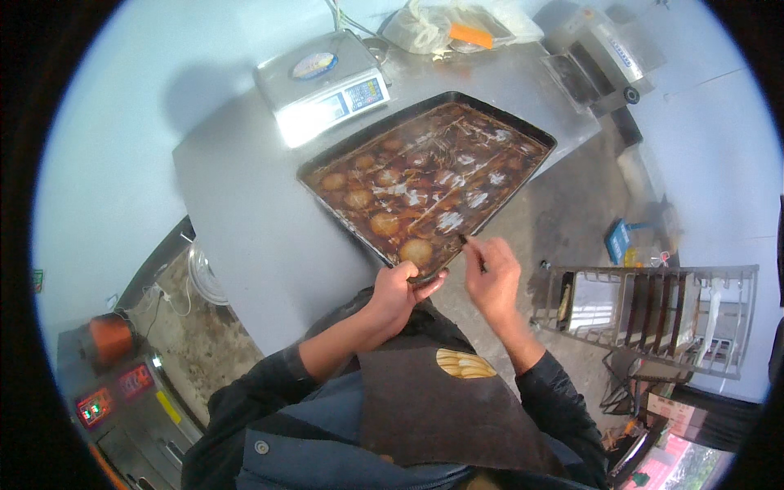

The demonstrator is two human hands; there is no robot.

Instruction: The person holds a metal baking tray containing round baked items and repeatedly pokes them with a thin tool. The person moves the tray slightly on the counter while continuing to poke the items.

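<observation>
A dark metal baking tray (429,177) with a raised rim extends over the near right edge of a metal table. Brown residue and several pale round marks cover its inside, with shiny patches among them. My left hand (395,294) grips the tray's near corner, thumb on top and fingers beneath. At the near right rim, my right hand (493,269) pinches a small dark object (463,239). Most of that object is hidden by the fingers, so its kind is unclear. The object's tip meets or nearly meets the tray's edge.
Behind the tray on the metal table (269,245) stands a digital scale (331,79). Plastic bags (422,30) lie at the back, beside a metal machine (588,67). A wheeled rack (649,318) holding trays stands right; an oven-like appliance (135,416) with lit displays stands lower left.
</observation>
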